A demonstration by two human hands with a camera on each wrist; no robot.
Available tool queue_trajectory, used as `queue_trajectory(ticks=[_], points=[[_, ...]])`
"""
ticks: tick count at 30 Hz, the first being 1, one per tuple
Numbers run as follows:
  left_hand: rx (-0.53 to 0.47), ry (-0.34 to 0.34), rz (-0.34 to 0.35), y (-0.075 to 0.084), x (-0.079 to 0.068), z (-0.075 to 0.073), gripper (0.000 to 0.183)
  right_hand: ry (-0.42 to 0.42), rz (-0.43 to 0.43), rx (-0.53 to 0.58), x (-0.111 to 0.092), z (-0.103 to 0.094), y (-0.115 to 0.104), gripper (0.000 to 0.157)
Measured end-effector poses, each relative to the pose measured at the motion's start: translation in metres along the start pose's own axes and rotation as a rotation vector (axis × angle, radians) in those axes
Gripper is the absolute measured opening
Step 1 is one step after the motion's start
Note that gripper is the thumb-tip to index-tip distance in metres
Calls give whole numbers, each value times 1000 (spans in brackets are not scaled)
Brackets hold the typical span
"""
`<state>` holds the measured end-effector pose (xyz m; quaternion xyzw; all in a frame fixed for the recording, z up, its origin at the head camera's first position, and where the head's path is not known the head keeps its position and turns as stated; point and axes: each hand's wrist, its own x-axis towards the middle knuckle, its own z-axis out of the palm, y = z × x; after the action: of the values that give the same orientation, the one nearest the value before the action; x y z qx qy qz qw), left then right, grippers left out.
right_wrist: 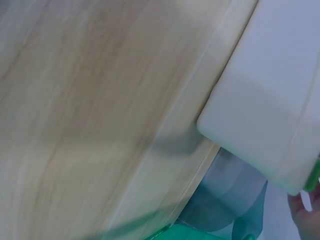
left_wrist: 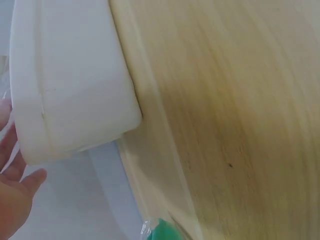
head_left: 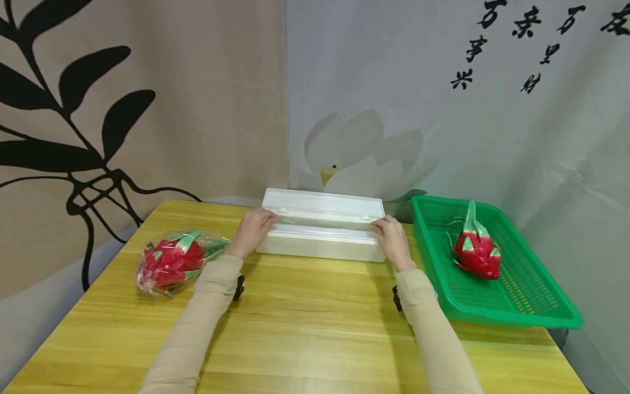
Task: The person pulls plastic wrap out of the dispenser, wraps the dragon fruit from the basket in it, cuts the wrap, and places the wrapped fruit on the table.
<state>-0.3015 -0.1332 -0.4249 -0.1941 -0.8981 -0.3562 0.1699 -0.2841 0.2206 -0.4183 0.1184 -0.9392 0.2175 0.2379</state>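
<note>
A long white cling film dispenser [head_left: 322,247] stands at the back of the table with its lid [head_left: 325,200] raised. At its left end my left hand [head_left: 252,231] pinches the edge of the clear film with bent fingers. In the left wrist view, fingers and thumb [left_wrist: 34,181] show beside the box's end, with a bit of clear film [left_wrist: 4,80] above them. My right hand [head_left: 392,239] pinches at the opposite end, thumb and fingertips together by the opening. Only part of that hand shows in the right wrist view, near a small green piece [right_wrist: 313,176] on the box.
A dragon fruit [head_left: 172,261] wrapped in clear film lies left of my left forearm. To the right, a green plastic basket [head_left: 445,293] holds an unwrapped-looking dragon fruit [head_left: 477,254]. Behind the wooden table [head_left: 315,323] hangs a printed curtain [head_left: 221,98].
</note>
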Motion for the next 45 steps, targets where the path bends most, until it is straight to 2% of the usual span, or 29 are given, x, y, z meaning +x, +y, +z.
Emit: queue_trajectory(ticks=[6, 11, 16, 21, 26, 29, 32, 38, 45], points=[[-51, 21, -43, 4, 4, -2, 23, 115, -57, -14, 4, 3, 0, 16], [-113, 51, -119, 7, 6, -5, 25, 117, -38, 37, 6, 0, -3, 16], [-148, 87, -112, 5, 8, -5, 23, 108, 54, 220, 8, -2, -3, 17], [-246, 48, -146, 6, 9, -8, 24, 138, 167, 394, 9, -1, -2, 18], [-341, 13, -175, 6, 10, -9, 25, 111, 223, 498, 10, -1, -3, 21], [-387, 8, -187, 6, 11, -10, 26, 89, 230, 514, 11, -2, -3, 24], [-407, 21, -193, 7, 13, -11, 27, 72, 232, 478, 12, -4, -4, 27], [-378, 39, -212, 11, 15, -14, 28, 59, 238, 419, 15, -10, -7, 27], [-389, 40, -259, 14, 17, -18, 31, 35, 233, 436, 20, -18, -8, 27]])
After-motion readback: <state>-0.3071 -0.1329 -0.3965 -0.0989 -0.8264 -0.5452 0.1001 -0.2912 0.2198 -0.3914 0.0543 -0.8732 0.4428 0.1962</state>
